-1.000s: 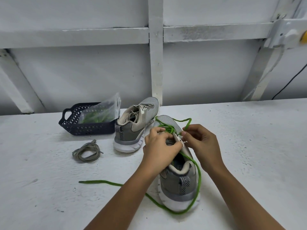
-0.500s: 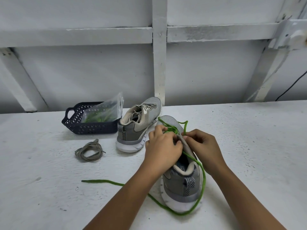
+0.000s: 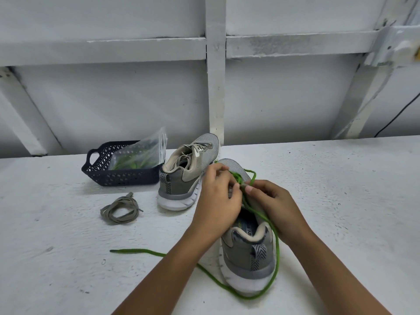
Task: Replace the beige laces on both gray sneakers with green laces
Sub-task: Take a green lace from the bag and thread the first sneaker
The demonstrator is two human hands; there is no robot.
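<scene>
By the front edge of the white surface (image 3: 341, 223) stands a gray mesh sneaker (image 3: 245, 258), heel toward us, a green cord lace (image 3: 136, 249) trailing round it. The left hand (image 3: 217, 201) and right hand (image 3: 276, 203) pinch that lace at the eyelets; we note they have drawn together and the toe-side loop has shrunk, so we judge threading advances. Behind lie a coiled beige lace (image 3: 122, 201) and the second gray sneaker (image 3: 179, 178), beige-laced. At the far edge a dark blue perforated basket (image 3: 127, 177) holds a clear bag (image 3: 145, 153) of green laces (image 3: 129, 164).
</scene>
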